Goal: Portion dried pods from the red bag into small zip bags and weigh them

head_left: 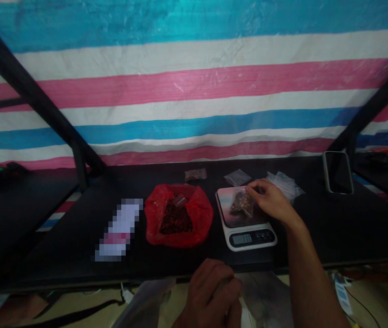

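Observation:
A white kitchen scale (pixel 251 243) stands on the black table, its display lit with digits I read only in part. On its metal plate lies a small clear zip bag (pixel 242 203) with brown dried pieces inside. My right hand (pixel 271 200) reaches in from the right, thumb and fingers pinched at the bag's upper right corner. Left of the scale sits an open red plastic bag (pixel 199 228) filled with dark brown pieces (pixel 176 219), a small clear piece of plastic lying on top. My left hand (pixel 212 291) is curled closed near the table's front edge; its inside is hidden.
Behind the scale lie a filled small bag (pixel 195 174), a flat clear bag (pixel 237 177) and several more clear bags (pixel 285 186). A phone (pixel 338 172) stands at the back right. A blurred-out sheet (pixel 120 230) lies left. Dark slanted bars (pixel 53 118) flank the table.

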### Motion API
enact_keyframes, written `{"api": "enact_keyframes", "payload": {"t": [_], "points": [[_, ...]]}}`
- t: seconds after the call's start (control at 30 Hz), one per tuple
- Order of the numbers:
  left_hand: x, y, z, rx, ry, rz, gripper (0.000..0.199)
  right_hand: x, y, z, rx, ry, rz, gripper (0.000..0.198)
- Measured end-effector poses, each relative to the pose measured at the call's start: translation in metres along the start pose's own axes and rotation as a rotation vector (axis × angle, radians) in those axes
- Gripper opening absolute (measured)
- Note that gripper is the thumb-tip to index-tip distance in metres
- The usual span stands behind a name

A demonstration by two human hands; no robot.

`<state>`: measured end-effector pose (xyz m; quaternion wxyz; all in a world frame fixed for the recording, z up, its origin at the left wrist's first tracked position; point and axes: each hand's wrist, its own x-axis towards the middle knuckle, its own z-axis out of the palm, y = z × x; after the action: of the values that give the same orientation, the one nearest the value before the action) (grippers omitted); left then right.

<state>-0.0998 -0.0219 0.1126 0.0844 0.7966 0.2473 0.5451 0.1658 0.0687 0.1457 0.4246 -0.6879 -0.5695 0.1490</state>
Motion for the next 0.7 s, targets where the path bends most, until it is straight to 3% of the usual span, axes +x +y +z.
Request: {"api": "enact_keyframes", "payload": {"t": [0.17,0.27,0.37,0.5,0.6,0.7], "points": [[0.005,-0.002,0.003,0.013,0.242,-0.233,0.029,-0.011,-0.04,-0.01,0.248,-0.107,0.004,0.028],[0.016,-0.011,0.002,-0.092,0.337,-0.47,0.024,-0.02,-0.08,-0.004,0.308,-0.173,-0.081,0.025],[0.026,-0.024,0.001,-0.348,0.34,-0.828,0.027,-0.027,-0.115,0.021,0.332,-0.287,-0.101,0.022],[0.031,-0.038,0.005,-0.729,0.305,-1.185,0.061,-0.03,-0.133,0.068,0.317,-0.333,-0.032,0.021],[0.033,-0.044,0.004,-0.876,0.405,-1.37,0.076,-0.026,-0.133,0.092,0.348,-0.257,0.022,0.026],[0.035,-0.046,-0.001,-0.963,0.466,-1.441,0.082,-0.022,-0.136,0.104,0.349,-0.231,0.063,0.019]]}}
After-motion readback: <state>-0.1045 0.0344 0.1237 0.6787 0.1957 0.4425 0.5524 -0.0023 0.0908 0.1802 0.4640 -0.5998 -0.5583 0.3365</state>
